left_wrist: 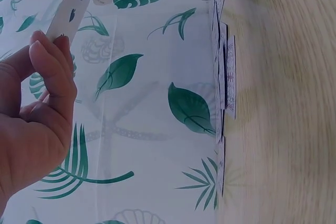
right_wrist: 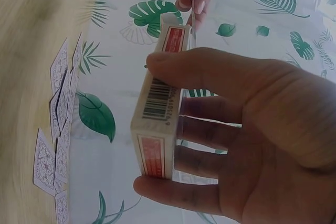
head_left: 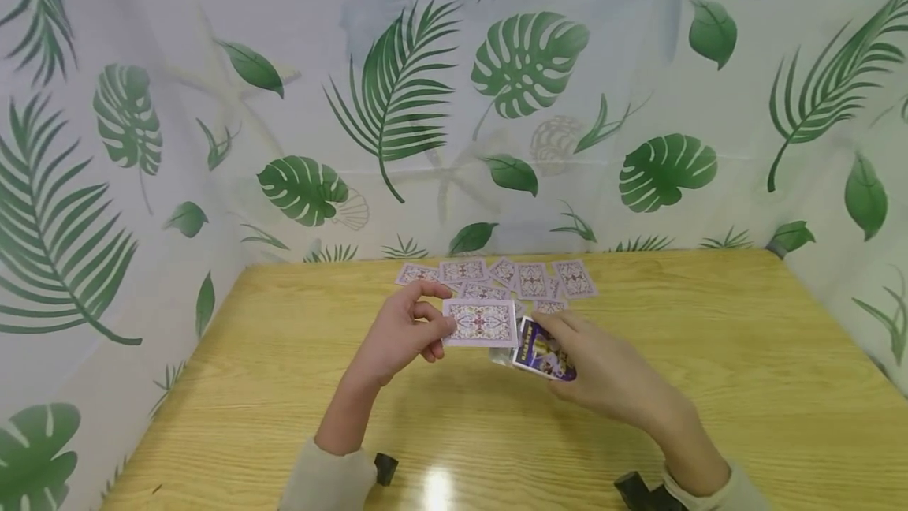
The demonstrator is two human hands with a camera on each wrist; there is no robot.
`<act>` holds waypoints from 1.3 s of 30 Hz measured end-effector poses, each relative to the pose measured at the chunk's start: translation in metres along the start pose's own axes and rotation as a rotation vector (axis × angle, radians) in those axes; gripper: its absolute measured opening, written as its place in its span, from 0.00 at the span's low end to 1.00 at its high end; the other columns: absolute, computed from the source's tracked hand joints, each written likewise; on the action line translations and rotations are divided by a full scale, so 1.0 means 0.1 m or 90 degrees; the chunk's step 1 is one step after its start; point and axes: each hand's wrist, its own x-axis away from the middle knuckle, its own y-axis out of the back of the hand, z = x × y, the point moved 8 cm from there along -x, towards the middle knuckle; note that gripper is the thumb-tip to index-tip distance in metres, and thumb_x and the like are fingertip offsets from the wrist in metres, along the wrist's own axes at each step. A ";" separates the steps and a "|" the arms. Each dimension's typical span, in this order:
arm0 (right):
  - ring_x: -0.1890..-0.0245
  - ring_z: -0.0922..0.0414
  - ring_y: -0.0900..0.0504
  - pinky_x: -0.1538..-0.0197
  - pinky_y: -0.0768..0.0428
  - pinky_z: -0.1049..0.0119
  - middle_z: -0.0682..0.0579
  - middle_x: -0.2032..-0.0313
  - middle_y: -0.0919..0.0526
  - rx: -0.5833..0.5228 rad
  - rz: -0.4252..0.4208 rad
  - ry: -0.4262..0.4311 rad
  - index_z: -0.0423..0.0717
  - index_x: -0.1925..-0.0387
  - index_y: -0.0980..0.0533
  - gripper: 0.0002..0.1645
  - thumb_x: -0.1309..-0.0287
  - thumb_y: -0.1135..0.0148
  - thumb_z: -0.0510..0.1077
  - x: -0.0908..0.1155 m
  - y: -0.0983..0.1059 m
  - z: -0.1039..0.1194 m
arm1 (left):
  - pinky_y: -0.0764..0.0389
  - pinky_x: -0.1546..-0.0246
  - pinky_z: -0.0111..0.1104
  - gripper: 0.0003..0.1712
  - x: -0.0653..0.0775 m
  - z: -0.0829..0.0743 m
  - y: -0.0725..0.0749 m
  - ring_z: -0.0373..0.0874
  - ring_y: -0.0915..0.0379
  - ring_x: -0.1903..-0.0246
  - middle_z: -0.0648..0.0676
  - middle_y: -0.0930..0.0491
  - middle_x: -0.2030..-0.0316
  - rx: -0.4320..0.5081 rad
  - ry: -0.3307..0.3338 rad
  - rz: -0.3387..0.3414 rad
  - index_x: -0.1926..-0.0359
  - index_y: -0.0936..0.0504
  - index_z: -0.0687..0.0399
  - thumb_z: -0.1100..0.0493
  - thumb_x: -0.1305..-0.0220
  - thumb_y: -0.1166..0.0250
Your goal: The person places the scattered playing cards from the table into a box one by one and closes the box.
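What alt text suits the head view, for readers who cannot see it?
A person's left grip holds a patterned card beside a purple box in the right grip, above a table. More cards lie scattered on it, before a leafy cloth.

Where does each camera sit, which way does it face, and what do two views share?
Head: worn on the head, facing forward and down at the wooden table and leafy cloth; left grip, right grip, forearms and sleeves show.
Left wrist: on that wrist, looking past the left grip and its pinched card toward the cloth.
Right wrist: on that wrist, looking at the card box held in the right grip; the left grip shows at top.
Shared: both wrist views show the scattered cards.
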 end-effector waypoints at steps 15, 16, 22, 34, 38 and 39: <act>0.42 0.48 0.23 0.43 0.22 0.51 0.42 0.38 0.26 -0.019 0.032 0.040 0.38 0.30 0.35 0.49 0.51 0.23 0.43 0.03 0.00 0.02 | 0.20 0.78 0.31 0.21 0.06 -0.02 -0.04 0.44 0.25 0.82 0.56 0.18 0.73 -0.069 0.002 0.033 0.42 0.23 0.58 0.66 0.36 0.34; 0.43 0.49 0.23 0.43 0.22 0.51 0.42 0.38 0.26 -0.021 0.033 0.039 0.38 0.30 0.35 0.49 0.51 0.23 0.42 0.03 0.00 0.02 | 0.20 0.78 0.31 0.21 0.06 -0.02 -0.04 0.44 0.25 0.82 0.56 0.18 0.73 -0.069 0.001 0.034 0.42 0.23 0.58 0.66 0.36 0.34; 0.46 0.51 0.22 0.45 0.21 0.53 0.42 0.39 0.25 -0.028 0.039 0.034 0.37 0.30 0.35 0.48 0.51 0.23 0.42 0.05 0.01 0.01 | 0.19 0.77 0.32 0.23 0.07 -0.04 -0.06 0.44 0.24 0.81 0.57 0.18 0.72 -0.078 0.000 0.047 0.39 0.24 0.58 0.66 0.35 0.35; 0.44 0.50 0.22 0.45 0.21 0.53 0.43 0.40 0.24 -0.008 0.037 0.047 0.38 0.31 0.34 0.48 0.52 0.22 0.41 0.06 0.00 0.04 | 0.18 0.74 0.34 0.24 0.11 -0.13 -0.13 0.44 0.23 0.79 0.56 0.19 0.70 -0.109 0.002 0.056 0.38 0.25 0.59 0.67 0.34 0.36; 0.42 0.47 0.23 0.44 0.22 0.51 0.43 0.39 0.25 -0.026 0.041 0.043 0.39 0.30 0.35 0.49 0.52 0.23 0.41 0.07 0.00 0.05 | 0.18 0.75 0.32 0.23 0.09 -0.10 -0.11 0.43 0.24 0.79 0.55 0.19 0.72 -0.095 -0.009 0.066 0.38 0.25 0.60 0.66 0.33 0.37; 0.41 0.47 0.24 0.44 0.22 0.51 0.43 0.38 0.26 -0.033 0.042 0.042 0.39 0.30 0.35 0.49 0.51 0.23 0.41 0.07 0.01 0.05 | 0.19 0.75 0.32 0.22 0.09 -0.08 -0.10 0.42 0.25 0.79 0.56 0.20 0.73 -0.084 -0.013 0.071 0.38 0.25 0.61 0.66 0.32 0.37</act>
